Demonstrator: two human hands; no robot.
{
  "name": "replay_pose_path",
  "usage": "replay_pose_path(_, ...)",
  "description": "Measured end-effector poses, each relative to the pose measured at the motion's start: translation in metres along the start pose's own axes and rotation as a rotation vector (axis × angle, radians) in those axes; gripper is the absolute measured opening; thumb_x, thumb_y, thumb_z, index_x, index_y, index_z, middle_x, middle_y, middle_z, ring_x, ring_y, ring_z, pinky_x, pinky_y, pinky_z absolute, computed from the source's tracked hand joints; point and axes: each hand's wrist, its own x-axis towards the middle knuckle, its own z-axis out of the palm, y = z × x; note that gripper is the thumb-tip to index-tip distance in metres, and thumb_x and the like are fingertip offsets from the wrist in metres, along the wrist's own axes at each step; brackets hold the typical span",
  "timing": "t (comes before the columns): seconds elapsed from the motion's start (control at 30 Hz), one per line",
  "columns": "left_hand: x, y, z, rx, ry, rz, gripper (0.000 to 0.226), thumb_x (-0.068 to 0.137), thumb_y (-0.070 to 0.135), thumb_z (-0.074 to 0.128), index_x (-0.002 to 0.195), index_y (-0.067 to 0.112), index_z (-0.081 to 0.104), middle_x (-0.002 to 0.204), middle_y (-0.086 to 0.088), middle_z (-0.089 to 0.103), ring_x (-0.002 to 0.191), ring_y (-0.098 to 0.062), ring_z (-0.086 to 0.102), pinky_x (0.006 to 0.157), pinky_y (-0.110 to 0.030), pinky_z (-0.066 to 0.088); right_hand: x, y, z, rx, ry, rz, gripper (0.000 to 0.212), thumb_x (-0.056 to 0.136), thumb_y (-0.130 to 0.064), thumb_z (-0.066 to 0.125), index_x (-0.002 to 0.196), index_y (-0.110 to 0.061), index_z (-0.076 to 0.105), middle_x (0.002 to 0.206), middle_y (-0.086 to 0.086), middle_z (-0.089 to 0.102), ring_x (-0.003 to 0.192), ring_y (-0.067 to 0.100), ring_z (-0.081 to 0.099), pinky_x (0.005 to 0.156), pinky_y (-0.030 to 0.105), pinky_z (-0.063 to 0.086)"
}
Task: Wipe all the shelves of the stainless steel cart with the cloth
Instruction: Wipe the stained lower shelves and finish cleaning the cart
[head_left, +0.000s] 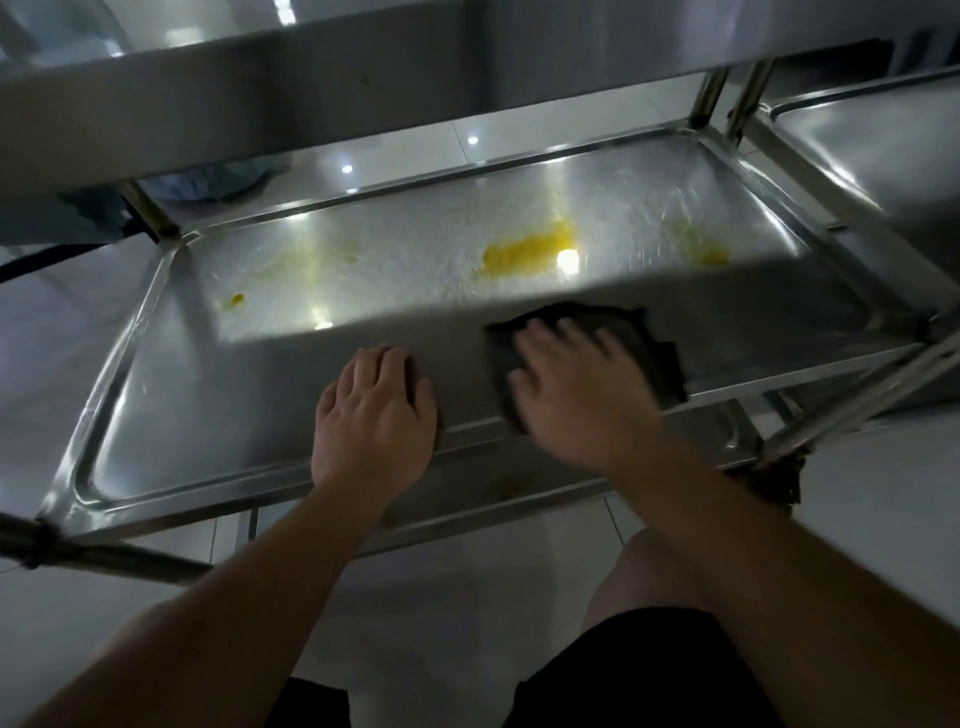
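Head view, looking down under the upper shelf (260, 88) of a steel cart onto its middle shelf (171, 415), a shallow tray with a raised rim. Right hand (582, 395) laid palm down on a dark cloth (644, 338), fingers spread wide and nearly straight, pressing the cloth flat against the shelf near its front edge, right of centre; outline of hand and cloth blurred. Cloth bunched and folded, projecting beyond the fingertips and toward the right. Left hand (374, 410) just beside, apart from the cloth, resting over the front rim of the same shelf, fingers together and bent downward at the tips onto the tray surface; whether gripping the rim or merely leaning on it, cannot tell. Yellow smears (530, 249) across the lit back half of the shelf: a large patch near the centre, a smaller one toward the right, a faint streak and a small spot toward the left. Lower shelf (519, 499) partly visible beneath the front rim. Second steel tray (883, 150) adjoining at upper right. Pale tiled floor (78, 338) around the cart; bare knee (654, 571) and dark shorts (649, 675) at bottom
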Motion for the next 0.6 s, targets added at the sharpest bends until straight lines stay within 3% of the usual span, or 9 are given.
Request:
replay_pose_path(0.1,-0.001,-0.003,-0.001,0.010,-0.009,0.006,0.054,0.103,0.058,0.023,0.149,0.035,0.037,0.160,0.004,0.039,0.152,-0.021,0.031,0.125,-0.047,0.026,-0.004,-0.015,0.004,0.043,-0.045,-0.132,0.071,0.100,-0.060,0.008,0.163,-0.032,0.028,0.171,-0.014,0.020,0.159,0.013,0.013,0.129,0.045,0.008)
replay_pose_path(0.2,0.000,-0.006,-0.001,0.012,-0.029,0.023,0.058,0.102,0.062,0.021,0.152,0.036,0.034,0.164,0.005,0.035,0.155,-0.020,0.026,0.126,-0.046,0.022,0.003,0.033,-0.011,-0.002,-0.031,-0.115,0.068,0.101,-0.062,0.013,0.162,-0.036,0.028,0.170,-0.016,0.020,0.158,0.011,0.016,0.128,0.045,0.012)
replay_pose_path(0.33,-0.001,-0.006,0.000,0.029,-0.021,0.029,0.059,0.102,0.065,0.021,0.153,0.036,0.033,0.165,0.005,0.034,0.156,-0.020,0.026,0.126,-0.047,0.022,0.013,0.144,-0.038,-0.039,0.050,0.157,0.056,0.107,-0.050,0.034,0.158,-0.030,0.039,0.169,-0.005,0.031,0.155,0.024,0.030,0.124,0.050,0.025)
replay_pose_path(0.43,-0.001,-0.004,0.001,0.043,-0.008,0.025,0.062,0.102,0.065,0.022,0.154,0.033,0.035,0.165,0.004,0.036,0.156,-0.020,0.027,0.126,-0.047,0.023,0.017,0.222,-0.058,-0.052,0.068,0.372,0.066,0.102,-0.056,0.024,0.158,-0.025,0.038,0.168,0.003,0.033,0.152,0.033,0.033,0.122,0.058,0.027)
replay_pose_path(0.6,-0.002,-0.001,0.001,0.060,0.004,0.023,0.063,0.103,0.062,0.025,0.154,0.028,0.040,0.164,0.001,0.039,0.156,-0.022,0.028,0.126,-0.046,0.024,0.057,0.220,-0.056,-0.012,0.054,0.550,0.074,0.098,-0.057,0.013,0.163,-0.023,0.025,0.173,-0.002,0.017,0.157,0.030,0.018,0.125,0.059,0.015)
